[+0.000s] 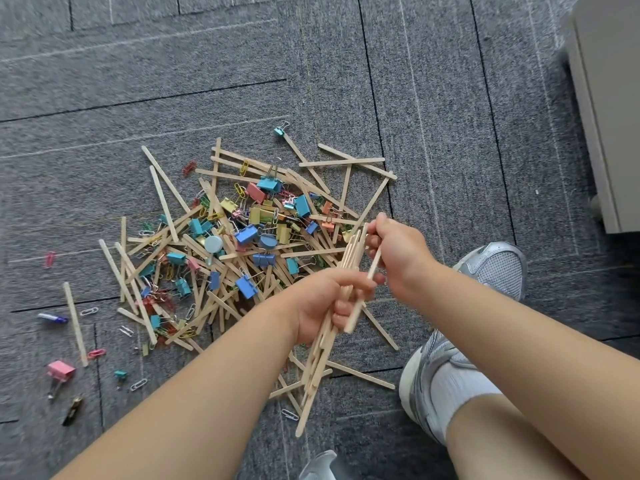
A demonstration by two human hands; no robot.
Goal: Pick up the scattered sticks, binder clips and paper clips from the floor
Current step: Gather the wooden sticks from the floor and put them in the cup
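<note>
A heap of thin wooden sticks [221, 268], coloured binder clips [246, 234] and paper clips [89, 311] lies on the grey carpet. My left hand [325, 303] grips a bundle of sticks [320, 362] that slants from upper right down to lower left. My right hand [398, 251], just right of it, pinches one single stick [363, 292] beside the top of the bundle. Loose sticks lie around the heap, such as one at the far left [75, 323].
A pink binder clip [60, 370], a small teal clip [120, 374] and a blue-capped pen-like item [52, 318] lie at the left. My grey sneakers [495, 268] stand at the right. A pale cabinet [602, 109] fills the upper right corner.
</note>
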